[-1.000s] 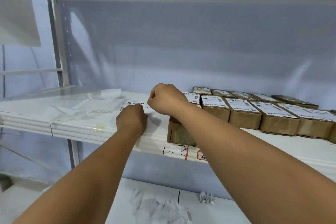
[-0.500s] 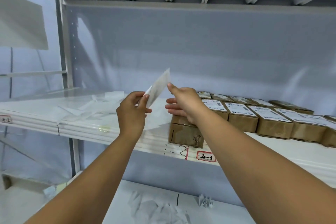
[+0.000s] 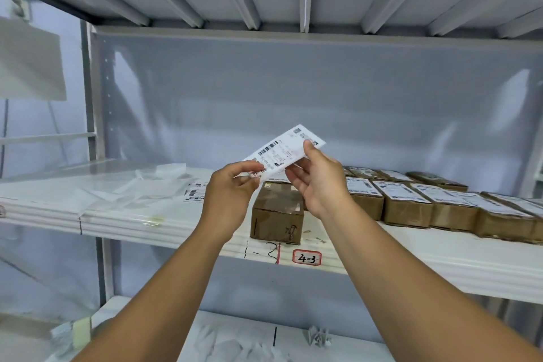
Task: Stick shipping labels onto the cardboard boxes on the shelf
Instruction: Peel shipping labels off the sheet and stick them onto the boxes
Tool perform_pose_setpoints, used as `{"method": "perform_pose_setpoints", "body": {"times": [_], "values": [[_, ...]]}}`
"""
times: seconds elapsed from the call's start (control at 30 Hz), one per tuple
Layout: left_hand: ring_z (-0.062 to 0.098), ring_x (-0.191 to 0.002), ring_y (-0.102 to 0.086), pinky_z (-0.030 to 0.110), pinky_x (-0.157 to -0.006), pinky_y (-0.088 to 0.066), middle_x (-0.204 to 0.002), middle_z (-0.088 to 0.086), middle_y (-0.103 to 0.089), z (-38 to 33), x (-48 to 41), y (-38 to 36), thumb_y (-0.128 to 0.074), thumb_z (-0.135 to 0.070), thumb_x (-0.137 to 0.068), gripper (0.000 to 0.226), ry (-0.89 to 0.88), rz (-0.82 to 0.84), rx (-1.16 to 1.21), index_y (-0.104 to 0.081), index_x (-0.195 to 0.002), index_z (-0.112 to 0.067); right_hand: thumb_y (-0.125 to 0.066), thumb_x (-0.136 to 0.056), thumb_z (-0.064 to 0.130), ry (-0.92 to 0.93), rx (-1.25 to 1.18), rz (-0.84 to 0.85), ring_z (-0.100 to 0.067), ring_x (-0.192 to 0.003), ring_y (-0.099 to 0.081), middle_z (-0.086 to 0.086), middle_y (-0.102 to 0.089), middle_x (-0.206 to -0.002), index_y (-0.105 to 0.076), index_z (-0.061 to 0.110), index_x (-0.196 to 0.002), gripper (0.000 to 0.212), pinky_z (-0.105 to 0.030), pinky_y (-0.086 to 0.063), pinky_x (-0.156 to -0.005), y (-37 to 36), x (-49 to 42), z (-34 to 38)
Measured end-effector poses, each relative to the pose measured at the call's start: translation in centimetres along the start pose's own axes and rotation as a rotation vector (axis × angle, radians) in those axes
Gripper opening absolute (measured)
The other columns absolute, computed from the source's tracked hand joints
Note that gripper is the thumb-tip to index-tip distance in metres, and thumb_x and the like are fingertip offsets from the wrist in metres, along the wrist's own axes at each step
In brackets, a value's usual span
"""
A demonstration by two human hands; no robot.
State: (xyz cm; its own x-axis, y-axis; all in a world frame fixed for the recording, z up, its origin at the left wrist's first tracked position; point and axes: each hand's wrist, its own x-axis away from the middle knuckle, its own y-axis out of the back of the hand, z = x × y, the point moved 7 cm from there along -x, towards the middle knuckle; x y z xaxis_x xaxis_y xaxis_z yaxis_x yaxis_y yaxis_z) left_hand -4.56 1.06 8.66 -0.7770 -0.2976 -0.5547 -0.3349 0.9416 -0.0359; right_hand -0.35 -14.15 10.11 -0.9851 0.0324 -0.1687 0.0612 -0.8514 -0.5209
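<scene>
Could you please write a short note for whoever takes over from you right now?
Both hands pinch one label: left hand at its lower end, right hand at its upper end, in the air above the nearest box, whose top is mostly hidden.
Spare labels lie on the shelf to the left.
Done: the front row of boxes to the right carries labels.
Left: stick this label on a box lacking one.

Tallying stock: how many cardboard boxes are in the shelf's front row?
6 cardboard boxes: one forward below the held label; five in a row to its right, the last cut by the frame. The right hand may hide another.
</scene>
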Motion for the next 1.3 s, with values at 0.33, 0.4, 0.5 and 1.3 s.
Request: {"method": "perform_pose_setpoints", "body": {"times": [0.33,0.4,0.5,1.3], "values": [[0.007,-0.093,-0.064,0.011,-0.067,-0.048,-0.111,-0.006,-0.060,0.7,0.5,-1.0,-0.062,0.001,-0.086,0.031,0.091,-0.116,0.106,-0.060,-0.102,-0.026,-0.053,-0.094,0.006,0.082,0.021,-0.126,-0.017,-0.080,-0.066,-0.009,-0.069,-0.093,-0.060,0.013,-0.084,0.015,-0.023,-0.054,-0.058,4.4,-0.4,2.1],[0.016,-0.098,-0.064,0.019,-0.072,-0.051,-0.113,0.003,-0.061,1.0,0.4,-1.4,-0.062,0.005,-0.084,0.039,0.192,-0.108,0.365,-0.054,-0.112,-0.021,-0.053,-0.095,0.005,0.090,0.006,-0.176,-0.017,-0.080,-0.065,-0.010,-0.068,-0.097,-0.060,0.014,-0.083,0.016,-0.023,-0.054,-0.057,5.0,-0.4,2.2],[0.018,-0.091,-0.066,0.022,-0.074,-0.052,-0.103,0.010,-0.067,0.8,0.6,-2.2,-0.057,0.009,-0.086,0.039,0.240,-0.042,0.534,-0.050,-0.117,-0.014,-0.052,-0.095,0.004,0.079,-0.031,-0.221,-0.019,-0.079,-0.064,-0.012,-0.067,-0.102,-0.060,0.013,-0.081,0.018,-0.022,-0.054,-0.054,5.7,-0.5,2.1],[0.006,-0.047,-0.051,0.018,-0.053,-0.047,-0.077,-0.002,-0.073,0.4,1.3,-2.9,-0.059,-0.008,-0.089,0.010,0.265,-0.040,0.279,-0.066,-0.093,-0.014,-0.054,-0.093,0.002,0.008,-0.091,-0.253,-0.018,-0.071,-0.063,-0.007,-0.064,-0.082,-0.060,0.008,-0.088,0.010,-0.020,-0.052,-0.045,6.4,-1.1,0.4]]}}
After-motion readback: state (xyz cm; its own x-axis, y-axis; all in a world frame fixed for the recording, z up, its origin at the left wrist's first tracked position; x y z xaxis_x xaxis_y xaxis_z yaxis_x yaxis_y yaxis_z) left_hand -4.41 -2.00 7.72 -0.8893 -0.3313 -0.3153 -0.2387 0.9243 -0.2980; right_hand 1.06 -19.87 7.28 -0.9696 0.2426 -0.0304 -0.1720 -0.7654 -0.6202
